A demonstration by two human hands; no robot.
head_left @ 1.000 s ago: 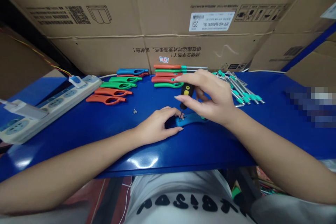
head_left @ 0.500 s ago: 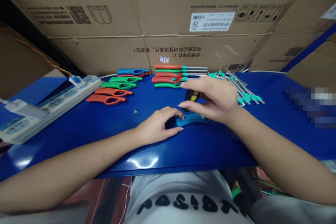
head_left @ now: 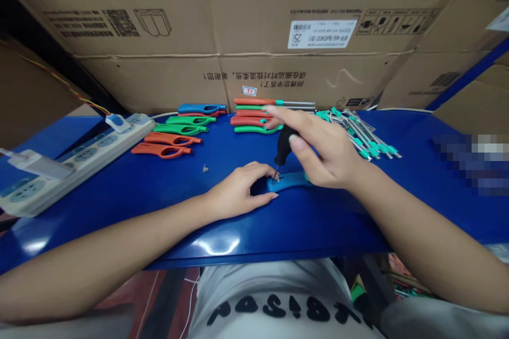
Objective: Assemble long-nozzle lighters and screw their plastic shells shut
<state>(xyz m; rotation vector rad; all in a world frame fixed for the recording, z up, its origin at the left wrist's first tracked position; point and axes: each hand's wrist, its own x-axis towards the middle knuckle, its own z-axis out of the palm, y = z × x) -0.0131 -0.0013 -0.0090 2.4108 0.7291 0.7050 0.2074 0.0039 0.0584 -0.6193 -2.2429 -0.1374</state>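
A blue handle (head_left: 292, 180) lies flat on the blue table, with a bit of teal at its right end. My left hand (head_left: 240, 190) grips its left end between thumb and fingers. Above it, my right hand (head_left: 326, 151) holds a black screwdriver (head_left: 284, 147), thumb and fingers around its grip. The screwdriver's thin shaft points down, slightly tilted, and its tip meets the left part of the blue handle. A few small screws (head_left: 205, 168) lie to the left of my left hand.
Orange handles (head_left: 167, 150), green handles (head_left: 181, 128) and a blue handle (head_left: 202, 108) lie back left. Assembled pieces with metal rods (head_left: 294, 103) lie behind my hands. Teal-ended metal rods (head_left: 368, 135) are right. A power strip (head_left: 85, 156) stands left; a cardboard box (head_left: 254, 37) backs the table.
My right hand's fingers have shifted and opened somewhat around the screwdriver, with the index finger now reaching further left. The screwdriver stands more upright. My left hand has stayed in place.
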